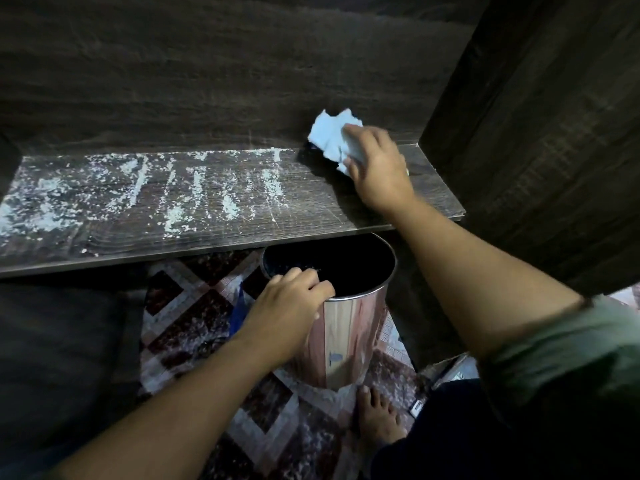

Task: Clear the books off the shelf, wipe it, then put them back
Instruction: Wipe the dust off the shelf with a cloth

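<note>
A dark brown wood-grain shelf (311, 202) streaked with white dust (194, 188) is seen, a pale blue-white cloth (332, 136) at two o'clock, a shiny silver bin (349, 337) with a black inside, and a maroon-and-cream diamond-patterned rug (194, 306) at six o'clock.

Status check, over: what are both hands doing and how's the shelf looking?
Right hand grips cloth at shelf's right end. Left hand holds bin rim below the edge. White dust covers left and middle; no books visible.
</note>
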`<action>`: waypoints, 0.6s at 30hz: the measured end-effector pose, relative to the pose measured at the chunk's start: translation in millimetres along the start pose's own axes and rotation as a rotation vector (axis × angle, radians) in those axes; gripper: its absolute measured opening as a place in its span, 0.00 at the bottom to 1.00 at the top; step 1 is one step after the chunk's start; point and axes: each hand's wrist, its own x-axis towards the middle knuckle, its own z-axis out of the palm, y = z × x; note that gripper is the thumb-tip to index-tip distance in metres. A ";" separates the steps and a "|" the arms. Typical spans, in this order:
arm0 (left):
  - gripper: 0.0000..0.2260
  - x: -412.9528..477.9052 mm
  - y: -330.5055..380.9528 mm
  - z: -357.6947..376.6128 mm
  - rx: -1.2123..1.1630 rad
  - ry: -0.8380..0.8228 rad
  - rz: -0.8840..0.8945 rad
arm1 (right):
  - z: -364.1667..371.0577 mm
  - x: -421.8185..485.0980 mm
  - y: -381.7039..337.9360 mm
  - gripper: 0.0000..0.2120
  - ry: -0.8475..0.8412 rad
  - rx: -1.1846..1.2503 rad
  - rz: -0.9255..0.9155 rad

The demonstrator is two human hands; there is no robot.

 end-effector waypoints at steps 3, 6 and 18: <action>0.15 3.9 -0.9 -0.4 -0.019 -0.019 -0.024 | 20.1 27.8 -3.2 0.24 -0.021 -0.195 -0.140; 0.13 4.2 -1.9 -0.1 -0.050 -0.003 -0.032 | 38.0 51.0 -8.2 0.24 -0.138 -0.346 -0.207; 0.13 -1.9 -2.3 5.8 -0.074 -0.017 -0.029 | 35.8 75.2 -14.2 0.27 -0.595 -0.358 -0.055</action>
